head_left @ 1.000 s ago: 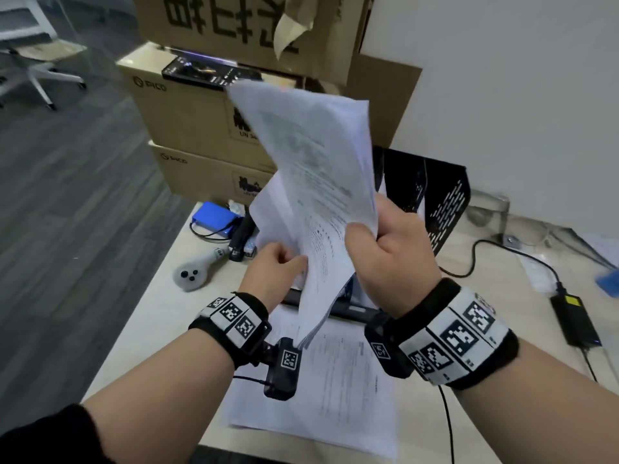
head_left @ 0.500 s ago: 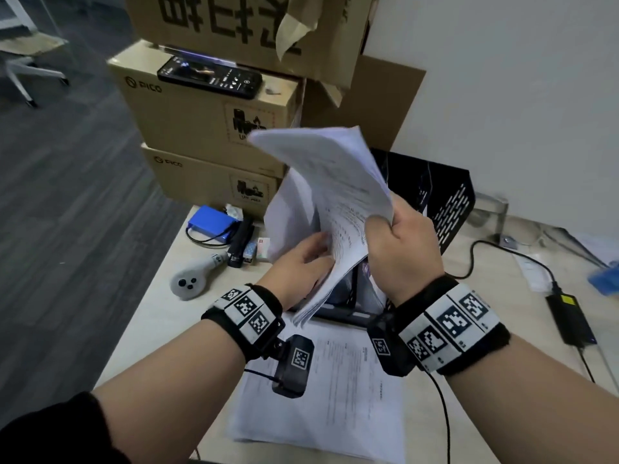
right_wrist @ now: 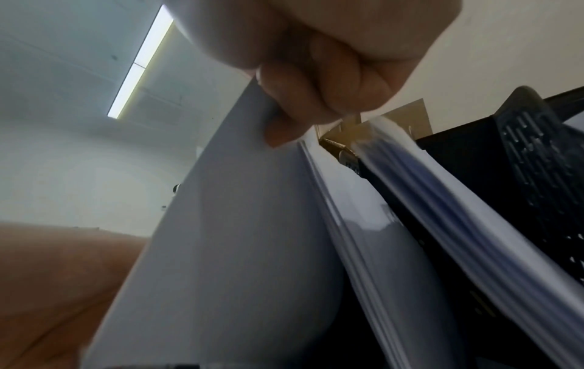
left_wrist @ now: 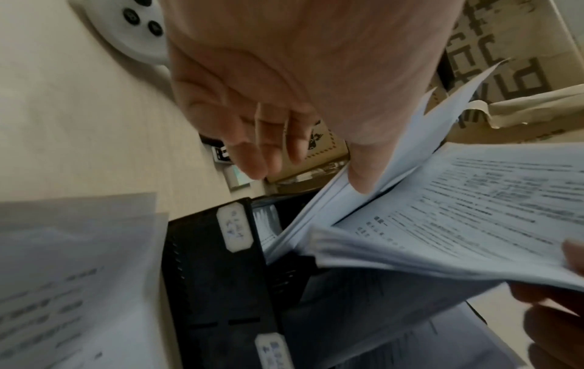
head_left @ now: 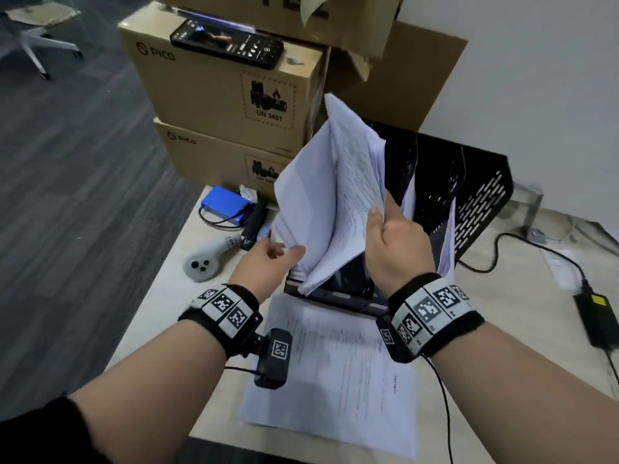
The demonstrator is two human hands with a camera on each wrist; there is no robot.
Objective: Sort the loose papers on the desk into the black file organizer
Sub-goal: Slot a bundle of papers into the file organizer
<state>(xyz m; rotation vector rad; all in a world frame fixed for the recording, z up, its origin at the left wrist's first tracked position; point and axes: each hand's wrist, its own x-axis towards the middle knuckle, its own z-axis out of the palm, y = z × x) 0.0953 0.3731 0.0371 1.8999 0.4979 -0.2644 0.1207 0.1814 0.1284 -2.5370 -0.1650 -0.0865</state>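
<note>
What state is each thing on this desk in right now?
Paper stack: tilted upright, lower edge going into the organizer.
Right hand: grips the stack's edge.
Left hand: fingers relaxed, thumb against the sheets.
Black file organizer: standing, some papers inside.
Loose sheets: flat on the desk.
Phone: screen lit, atop a box.

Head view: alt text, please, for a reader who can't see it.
A person's right hand grips a stack of papers over a black file organizer; the left hand touches the sheets. More papers lie on the desk.
</note>
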